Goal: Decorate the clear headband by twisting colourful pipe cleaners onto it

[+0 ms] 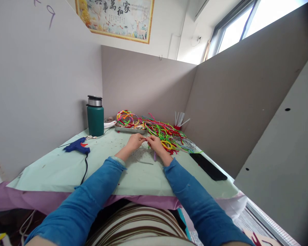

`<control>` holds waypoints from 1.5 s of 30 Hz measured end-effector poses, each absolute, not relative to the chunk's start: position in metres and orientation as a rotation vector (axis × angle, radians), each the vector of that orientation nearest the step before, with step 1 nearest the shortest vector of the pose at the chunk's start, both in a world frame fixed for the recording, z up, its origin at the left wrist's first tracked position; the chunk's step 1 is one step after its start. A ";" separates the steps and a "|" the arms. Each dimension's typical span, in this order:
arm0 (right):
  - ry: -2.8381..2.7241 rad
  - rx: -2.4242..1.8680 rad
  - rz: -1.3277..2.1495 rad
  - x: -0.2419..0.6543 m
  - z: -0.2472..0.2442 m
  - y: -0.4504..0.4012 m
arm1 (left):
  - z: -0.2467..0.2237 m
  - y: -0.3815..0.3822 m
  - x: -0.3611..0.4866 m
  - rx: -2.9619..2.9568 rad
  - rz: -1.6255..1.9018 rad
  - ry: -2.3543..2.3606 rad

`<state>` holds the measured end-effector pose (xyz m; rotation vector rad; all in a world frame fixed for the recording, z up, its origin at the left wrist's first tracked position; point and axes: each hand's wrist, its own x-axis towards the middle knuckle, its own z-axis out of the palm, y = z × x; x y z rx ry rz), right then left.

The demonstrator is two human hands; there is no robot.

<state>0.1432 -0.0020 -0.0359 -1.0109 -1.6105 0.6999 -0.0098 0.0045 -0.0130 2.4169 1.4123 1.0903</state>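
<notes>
Over the middle of the table, my left hand (135, 141) and my right hand (155, 143) meet with their fingertips pinched together. Something small and reddish shows between them, too little of it visible to name. A short purple fuzzy piece (155, 156) appears just below my right hand. Beyond and to the right of that hand spreads a heap of coloured pipe cleaners (161, 130), mostly red and green. On the table in front of my hands lies a thin grey strip (144, 162).
A metal tray (129, 130) holds coloured fuzzy loops at the back. A green bottle (95, 119) and a blue glue gun (77, 146) with a black cord are on the left. White sticks (179, 119) stand in a red holder. A black phone (207, 166) lies right. Grey partitions (149, 82) surround the table.
</notes>
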 end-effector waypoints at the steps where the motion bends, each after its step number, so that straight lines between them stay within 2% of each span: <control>1: -1.613 -1.011 0.695 0.143 -0.036 -0.002 | -0.012 0.004 -0.010 2.354 1.080 1.419; 10: -1.621 -0.954 0.671 0.144 -0.036 -0.001 | -0.012 -0.002 -0.009 1.820 1.062 1.293; 23: -1.623 -0.917 0.698 0.143 -0.032 -0.005 | -0.012 -0.005 -0.010 1.621 0.928 1.094; 29: -1.606 -0.964 0.729 0.145 -0.035 0.000 | -0.012 -0.004 -0.008 1.849 0.937 1.207; 36: -1.586 -1.004 0.735 0.143 -0.036 0.000 | -0.016 -0.001 -0.009 2.450 0.965 1.493; 45: -1.610 -0.989 0.758 0.145 -0.039 0.004 | -0.013 -0.004 -0.009 2.481 1.010 1.488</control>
